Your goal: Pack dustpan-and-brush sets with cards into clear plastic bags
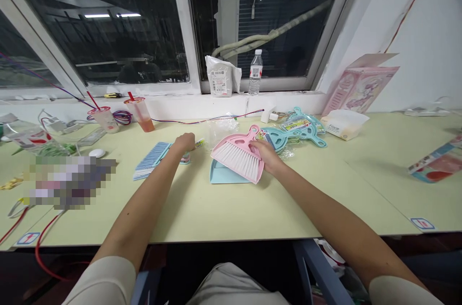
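Observation:
My right hand (266, 153) is closed on a pink dustpan and brush set (231, 144), its white bristles facing up. Partly covered by that set, a light blue dustpan (225, 173) lies on the table. On the left, my left hand (185, 143) is curled above the handle end of a blue brush (153, 158) with blue and white bristles. A small piece with a printed label (199, 143) pokes out beside its fingers. What those fingers hold is hidden. Teal dustpan and brush sets (306, 134) lie behind my right hand, some in clear wrapping.
Two drink cups (142, 115) with red straws stand at the back left. A tissue pack (345, 124) and a pink box (361, 86) are at the back right. A water bottle (256, 73) is on the sill. A white mouse (97, 153) lies to the left.

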